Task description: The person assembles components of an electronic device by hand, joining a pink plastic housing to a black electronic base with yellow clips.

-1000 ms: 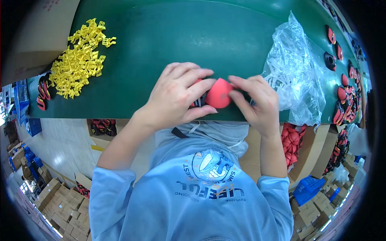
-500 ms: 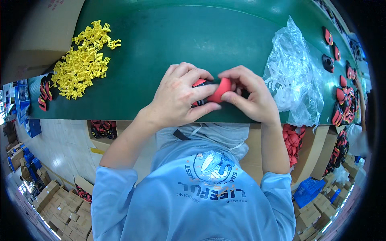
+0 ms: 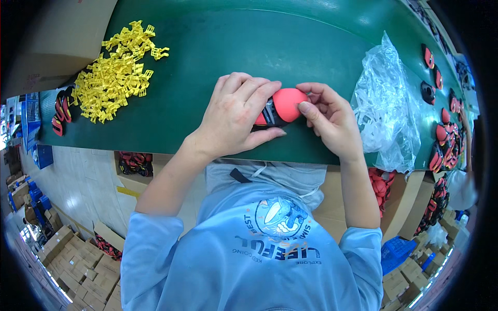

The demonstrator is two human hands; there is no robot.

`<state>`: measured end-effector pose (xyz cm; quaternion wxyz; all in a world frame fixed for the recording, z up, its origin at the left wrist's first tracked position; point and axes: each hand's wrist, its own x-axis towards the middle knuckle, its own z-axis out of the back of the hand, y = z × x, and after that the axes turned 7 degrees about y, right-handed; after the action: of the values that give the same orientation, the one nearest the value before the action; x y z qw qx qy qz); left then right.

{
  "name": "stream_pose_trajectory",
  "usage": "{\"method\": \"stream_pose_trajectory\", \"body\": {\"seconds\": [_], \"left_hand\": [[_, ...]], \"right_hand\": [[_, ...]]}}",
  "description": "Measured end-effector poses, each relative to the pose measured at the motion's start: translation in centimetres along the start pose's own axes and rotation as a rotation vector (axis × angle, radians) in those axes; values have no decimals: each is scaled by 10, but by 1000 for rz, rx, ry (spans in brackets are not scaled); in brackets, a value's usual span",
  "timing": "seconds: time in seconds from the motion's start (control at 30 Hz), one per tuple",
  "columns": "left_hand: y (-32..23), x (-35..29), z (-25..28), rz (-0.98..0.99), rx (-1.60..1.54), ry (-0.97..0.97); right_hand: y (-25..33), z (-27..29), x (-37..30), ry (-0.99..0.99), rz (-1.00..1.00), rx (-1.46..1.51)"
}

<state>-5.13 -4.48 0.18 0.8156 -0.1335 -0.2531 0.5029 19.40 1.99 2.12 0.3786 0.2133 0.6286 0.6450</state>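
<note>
Near the front edge of the green table (image 3: 218, 52), my left hand (image 3: 234, 115) is wrapped over a small red-and-black part (image 3: 268, 115) and holds it against the tabletop. Its right end carries a smooth, rounded red cap (image 3: 289, 104), which sits over the black body. My right hand (image 3: 328, 115) pinches the cap's right edge between thumb and fingers. The left end of the part is hidden under my left palm.
A heap of yellow plastic clips (image 3: 114, 78) lies at the far left beside a cardboard box (image 3: 57, 46). Crumpled clear plastic bags (image 3: 385, 103) rest right of my hands. Red-and-black parts (image 3: 446, 140) pile up at the right edge; an open carton of red pieces (image 3: 381, 186) stands below.
The red cap now lies flatter over the black body, with more of its face showing. My right hand has shifted slightly right, its fingers at the cap's edge.
</note>
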Motion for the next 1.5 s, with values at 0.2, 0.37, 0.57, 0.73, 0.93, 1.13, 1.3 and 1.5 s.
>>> {"method": "stream_pose_trajectory", "body": {"seconds": [0.2,0.37,0.57,0.73,0.93,1.13,1.3,1.5], "left_hand": [[0,-1,0,19,-26,-29],[3,-3,0,20,-35,-40],[5,2,11,-51,-67,24],[12,-1,5,-27,-18,29],[10,-4,-2,53,-90,-24],[11,-5,2,50,-82,-9],[16,-7,5,8,-117,-13],[14,-10,6,81,-94,-37]], "right_hand": [[5,10,1,-5,-154,299],[12,10,1,24,-64,137],[32,37,32,293,374,-342],[48,29,68,572,493,-578],[10,-8,60,273,551,-661],[9,1,44,273,571,-681],[21,13,60,385,395,-571],[21,11,41,-69,532,-444]]}}
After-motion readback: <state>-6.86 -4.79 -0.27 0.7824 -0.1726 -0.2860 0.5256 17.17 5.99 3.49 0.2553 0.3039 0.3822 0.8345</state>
